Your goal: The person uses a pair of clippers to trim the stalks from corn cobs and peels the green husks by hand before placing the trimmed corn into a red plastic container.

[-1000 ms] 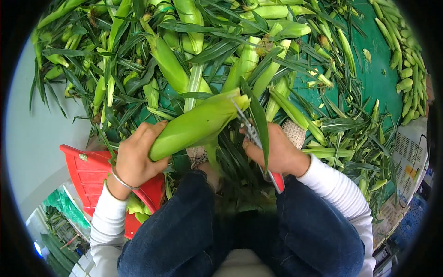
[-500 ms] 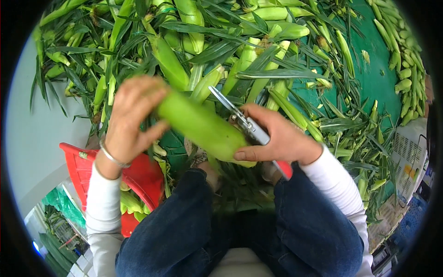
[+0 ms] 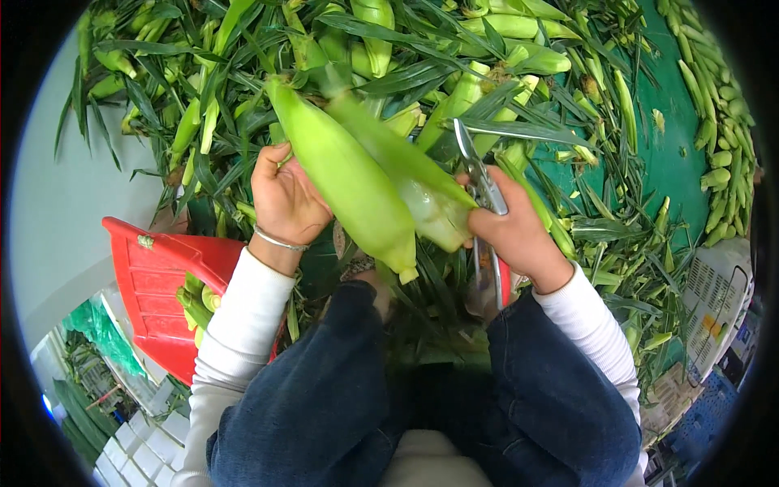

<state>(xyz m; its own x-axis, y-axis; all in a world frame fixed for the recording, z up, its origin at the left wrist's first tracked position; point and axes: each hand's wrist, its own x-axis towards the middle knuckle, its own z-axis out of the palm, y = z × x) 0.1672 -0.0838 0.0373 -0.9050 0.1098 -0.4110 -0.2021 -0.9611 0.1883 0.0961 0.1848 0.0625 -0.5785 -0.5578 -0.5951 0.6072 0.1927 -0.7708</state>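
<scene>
An ear of corn (image 3: 349,170) in smooth light-green husk lies slanted across my left hand (image 3: 286,195), its cut stem end toward my knees. The fingers go behind it and are partly hidden. My right hand (image 3: 519,235) is closed around pruning shears (image 3: 487,195) with silver blades pointing away from me and a red-edged handle. Between the right thumb and fingers it also grips the base of a loose husk leaf (image 3: 406,162), slightly blurred, which stands apart from the ear at its lower end and runs along its right side.
Unhusked corn and long leaves (image 3: 389,73) heap up ahead. Trimmed ears (image 3: 726,122) are piled at the far right on a green surface (image 3: 677,105). A red plastic container (image 3: 150,280) with ears inside stands by my left arm. At the right edge sits a white crate (image 3: 718,276).
The ear has turned stem-end toward me, and my left hand has moved right and nearer its middle. A husk leaf now stands away from the ear, held in my right hand.
</scene>
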